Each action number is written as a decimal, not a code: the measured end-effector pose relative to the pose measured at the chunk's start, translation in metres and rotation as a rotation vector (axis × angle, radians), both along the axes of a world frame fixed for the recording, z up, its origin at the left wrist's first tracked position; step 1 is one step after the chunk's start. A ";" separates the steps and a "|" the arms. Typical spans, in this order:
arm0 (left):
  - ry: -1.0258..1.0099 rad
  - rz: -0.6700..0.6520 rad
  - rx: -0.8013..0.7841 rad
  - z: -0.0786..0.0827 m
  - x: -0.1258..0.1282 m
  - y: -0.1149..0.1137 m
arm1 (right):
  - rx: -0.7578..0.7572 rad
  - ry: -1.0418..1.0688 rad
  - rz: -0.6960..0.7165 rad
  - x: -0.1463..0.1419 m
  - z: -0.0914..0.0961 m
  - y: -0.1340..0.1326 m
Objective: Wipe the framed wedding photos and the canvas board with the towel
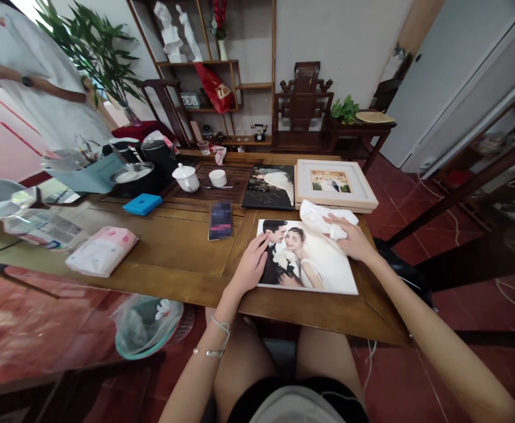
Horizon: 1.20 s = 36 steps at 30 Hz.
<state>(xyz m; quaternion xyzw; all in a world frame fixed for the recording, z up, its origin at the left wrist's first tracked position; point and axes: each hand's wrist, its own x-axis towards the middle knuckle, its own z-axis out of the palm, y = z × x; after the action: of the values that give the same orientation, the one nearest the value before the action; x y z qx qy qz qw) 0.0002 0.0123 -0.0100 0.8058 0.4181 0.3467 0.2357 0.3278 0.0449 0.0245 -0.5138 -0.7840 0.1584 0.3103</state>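
A large wedding photo panel (323, 264) lies flat on the wooden table (178, 247) in front of me. My left hand (251, 264) rests flat on its left edge, fingers stretched out. My right hand (349, 238) presses a white cloth (323, 217) against the panel's upper right corner, fingers closed over it. Behind the panel lie a dark photo print (269, 187) and a white framed picture (334, 184).
A phone (221, 220) lies left of the panel, with a tissue pack (102, 251) and blue box (142, 204) further left. White teapot (185, 177) and cup (217, 177) sit on a tea tray. Another person (28, 76) stands at far left. A bin (145, 326) stands below the table.
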 end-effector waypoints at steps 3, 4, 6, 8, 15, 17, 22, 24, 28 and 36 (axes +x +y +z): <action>-0.002 0.007 -0.009 0.001 0.001 -0.001 | 0.014 -0.076 0.042 -0.010 0.000 -0.026; -0.001 0.010 -0.010 0.001 0.001 -0.001 | 0.013 -0.109 0.068 -0.015 0.002 -0.043; 0.001 0.019 -0.010 0.000 0.002 -0.001 | -0.028 -0.169 0.144 -0.024 0.009 -0.084; -0.002 0.025 -0.007 -0.001 0.002 -0.001 | -0.108 -0.197 0.242 -0.030 0.020 -0.122; -0.009 0.015 -0.001 -0.002 0.001 0.000 | -0.357 -0.162 0.512 -0.033 0.047 -0.123; -0.007 0.009 -0.007 -0.001 0.001 0.000 | -0.338 -0.152 0.490 -0.035 0.042 -0.089; -0.017 -0.006 0.004 0.000 0.000 0.000 | -0.093 -0.218 0.179 -0.059 0.028 -0.022; -0.030 -0.010 0.008 -0.001 0.000 0.001 | -0.055 -0.314 0.038 -0.075 0.026 -0.020; -0.052 -0.006 -0.011 -0.005 -0.001 0.002 | -0.078 -0.524 0.006 -0.108 0.029 -0.071; -0.124 -0.025 -0.030 -0.004 -0.002 0.001 | -0.193 -0.487 0.373 -0.094 0.046 -0.142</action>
<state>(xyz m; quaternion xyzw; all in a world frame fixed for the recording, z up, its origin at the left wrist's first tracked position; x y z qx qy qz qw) -0.0017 0.0132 -0.0140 0.7842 0.3979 0.3868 0.2775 0.2339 -0.0972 0.0706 -0.4109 -0.8973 0.1585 0.0288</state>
